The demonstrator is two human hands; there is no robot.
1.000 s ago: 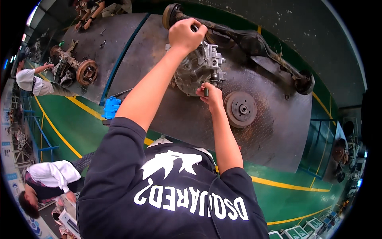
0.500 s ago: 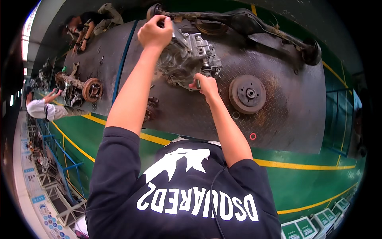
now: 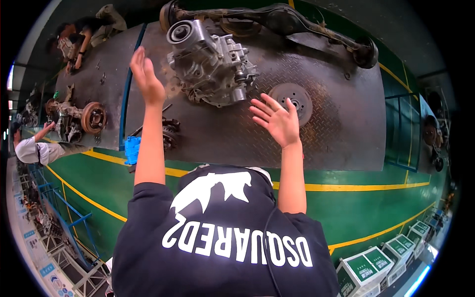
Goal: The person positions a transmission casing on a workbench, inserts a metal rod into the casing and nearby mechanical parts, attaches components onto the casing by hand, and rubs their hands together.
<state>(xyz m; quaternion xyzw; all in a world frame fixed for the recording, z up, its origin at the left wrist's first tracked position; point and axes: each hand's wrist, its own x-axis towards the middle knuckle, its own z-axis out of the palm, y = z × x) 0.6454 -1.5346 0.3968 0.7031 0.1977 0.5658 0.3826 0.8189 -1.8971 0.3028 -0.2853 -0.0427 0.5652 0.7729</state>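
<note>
A silver metal gearbox (image 3: 208, 64) stands on the dark steel table in front of me, its round open end tilted up at the far left. To its left I hold my left hand (image 3: 148, 79) raised in the air, fingers stretched up and touching nothing. Right of the gearbox, my right hand (image 3: 278, 119) is spread with its palm turned up, also holding nothing. Just beyond that hand lies a round, rusty brake drum (image 3: 302, 101), partly covered by my fingers. A short silver cylinder end (image 3: 239, 94) juts from the gearbox's near right corner.
A long axle (image 3: 277, 19) lies along the table's far side. Dark metal parts (image 3: 170, 131) and a blue object (image 3: 132, 150) sit near my left forearm. Two people work at the left, near a rusty hub assembly (image 3: 93, 118). White-green boxes (image 3: 366, 270) stand lower right.
Both hands have come off the gearbox. The left moved left and down, the right moved right; each is now spread open. The blue object has come into view by my left forearm.
</note>
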